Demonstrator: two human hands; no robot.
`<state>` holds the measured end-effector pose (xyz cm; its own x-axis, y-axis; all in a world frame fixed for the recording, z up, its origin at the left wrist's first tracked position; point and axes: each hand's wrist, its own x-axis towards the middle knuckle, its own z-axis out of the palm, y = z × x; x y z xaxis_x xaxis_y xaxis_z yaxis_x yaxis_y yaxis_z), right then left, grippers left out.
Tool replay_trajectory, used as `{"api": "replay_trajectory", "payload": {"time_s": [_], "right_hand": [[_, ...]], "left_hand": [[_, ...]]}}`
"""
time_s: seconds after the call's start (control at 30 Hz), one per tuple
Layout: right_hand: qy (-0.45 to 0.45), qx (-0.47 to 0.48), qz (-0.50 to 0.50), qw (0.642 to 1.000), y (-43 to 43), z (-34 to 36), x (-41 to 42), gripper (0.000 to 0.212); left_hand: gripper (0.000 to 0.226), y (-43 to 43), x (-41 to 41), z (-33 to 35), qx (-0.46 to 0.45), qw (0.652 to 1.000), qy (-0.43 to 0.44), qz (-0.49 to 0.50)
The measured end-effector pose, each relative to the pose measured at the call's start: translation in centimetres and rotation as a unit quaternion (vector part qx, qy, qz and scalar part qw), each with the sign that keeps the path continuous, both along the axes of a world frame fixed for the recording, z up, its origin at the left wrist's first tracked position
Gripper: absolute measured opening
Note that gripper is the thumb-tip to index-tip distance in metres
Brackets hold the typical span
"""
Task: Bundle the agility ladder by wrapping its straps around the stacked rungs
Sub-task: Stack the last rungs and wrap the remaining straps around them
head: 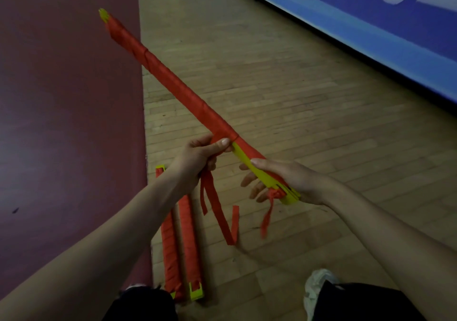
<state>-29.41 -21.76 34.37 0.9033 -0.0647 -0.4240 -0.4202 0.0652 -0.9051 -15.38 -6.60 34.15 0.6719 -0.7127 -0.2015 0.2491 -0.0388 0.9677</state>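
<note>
A stack of yellow ladder rungs (262, 176) is held up in the air, slanting from lower right to upper left. Red strap (173, 83) is wound round most of its length, up to the far yellow tip (103, 15). My left hand (200, 155) grips the stack near the last wrap, thumb pressed on the red strap. My right hand (286, 179) holds the near yellow end, fingers curled under it. Loose red strap ends (220, 212) hang down below both hands, one from a knot at the near end.
Two wrapped ladder bundles (180, 244) lie side by side on the wooden floor (284, 93) below my arms. A dark red mat (69, 123) covers the left. A blue banner (371, 24) runs along the upper right. My shoe (316, 286) is at the bottom right.
</note>
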Motion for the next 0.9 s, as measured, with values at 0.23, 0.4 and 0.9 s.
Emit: {"api": "replay_trajectory", "payload": {"time_s": [0.23,0.4,0.9], "right_hand": [[-0.066,-0.294,-0.047,0.952,0.8,-1.0,0.1,0.017],[-0.105,-0.326,-0.111,0.933,1.0,-1.4,0.2,0.021],[-0.077,-0.348,-0.097,0.929,0.8,-0.6,0.3,0.022]], "left_hand": [[0.006,-0.7,-0.8,0.2,0.02,0.997,-0.004,0.072],[0.022,-0.9,-1.1,1.0,0.008,0.995,0.029,0.094],[0.026,0.3,0.0,0.8,0.065,0.995,0.07,-0.029]]}}
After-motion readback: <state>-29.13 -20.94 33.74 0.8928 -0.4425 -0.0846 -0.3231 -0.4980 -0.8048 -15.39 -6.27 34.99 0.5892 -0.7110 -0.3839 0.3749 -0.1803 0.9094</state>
